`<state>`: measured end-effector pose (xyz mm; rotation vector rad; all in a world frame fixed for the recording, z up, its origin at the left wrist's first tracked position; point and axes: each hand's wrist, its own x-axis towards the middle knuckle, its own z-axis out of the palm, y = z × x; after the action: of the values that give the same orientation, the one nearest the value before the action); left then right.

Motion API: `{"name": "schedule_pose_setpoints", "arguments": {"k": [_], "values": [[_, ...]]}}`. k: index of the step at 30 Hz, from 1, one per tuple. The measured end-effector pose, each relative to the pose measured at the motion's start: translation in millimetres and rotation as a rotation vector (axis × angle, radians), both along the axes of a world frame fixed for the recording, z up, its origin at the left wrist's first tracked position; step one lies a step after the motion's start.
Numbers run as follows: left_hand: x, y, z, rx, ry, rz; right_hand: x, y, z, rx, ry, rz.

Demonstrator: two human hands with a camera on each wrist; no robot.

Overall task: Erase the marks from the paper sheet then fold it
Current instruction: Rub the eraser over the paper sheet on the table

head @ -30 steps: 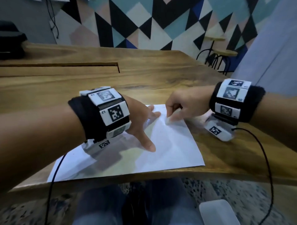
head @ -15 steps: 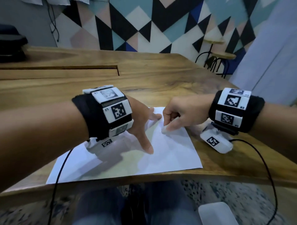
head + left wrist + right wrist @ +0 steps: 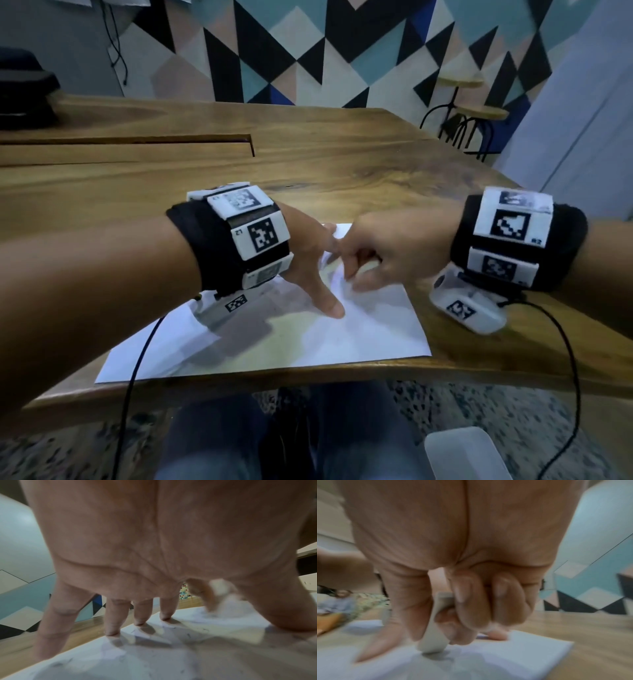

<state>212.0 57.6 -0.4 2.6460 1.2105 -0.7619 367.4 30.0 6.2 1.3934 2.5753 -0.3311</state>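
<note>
On the paper sheet [image 3: 359, 329] my left hand [image 3: 308, 260] is pressing down, fingers spread straight with their tips on the page. Just beside it my right hand [image 3: 387, 253] is pinching a white eraser [image 3: 435, 632], its lower end touching the paper. That sheet is lying flat near the front edge of the wooden table [image 3: 342, 164].

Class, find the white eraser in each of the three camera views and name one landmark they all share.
Head: the eraser is barely visible, pinched in the right hand, centre.
Left wrist: blurred, centre-right, between the left hand's forefinger and thumb.
Right wrist: lower centre, tip on the paper.
Shared landmark: the paper sheet.
</note>
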Motion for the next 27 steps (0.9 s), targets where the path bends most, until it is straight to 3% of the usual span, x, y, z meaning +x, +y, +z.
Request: {"name": "schedule_pose_setpoints", "arguments": {"k": [3,7,12,16,20,24,27], "values": [[0.0,1.0,0.1,0.043,0.054,0.012,14.9,7.3,3.2,0.053,-0.007,-0.105],[1.3,1.7,-0.1,0.046,0.043,-0.011,6.4,-8.0,-5.4,-0.016,0.031,-0.020],[1.2,0.1,0.9,0.054,0.068,0.006,17.9,4.2,3.2,0.068,-0.007,-0.095],[0.1,1.4,0.4,0.059,0.029,-0.014,5.0,-8.5,-4.1,-0.035,0.039,-0.006],[-1.2,1.8,-2.3,0.063,0.046,0.010,19.3,3.4,2.2,0.035,0.013,-0.107],[-0.5,2.9,-1.9,0.058,0.048,0.007,13.8,-2.4,-1.0,-0.026,0.011,-0.053],[1.2,2.6,-1.2,0.039,0.046,0.019,23.1,7.3,3.9,0.012,-0.013,-0.127]]}}
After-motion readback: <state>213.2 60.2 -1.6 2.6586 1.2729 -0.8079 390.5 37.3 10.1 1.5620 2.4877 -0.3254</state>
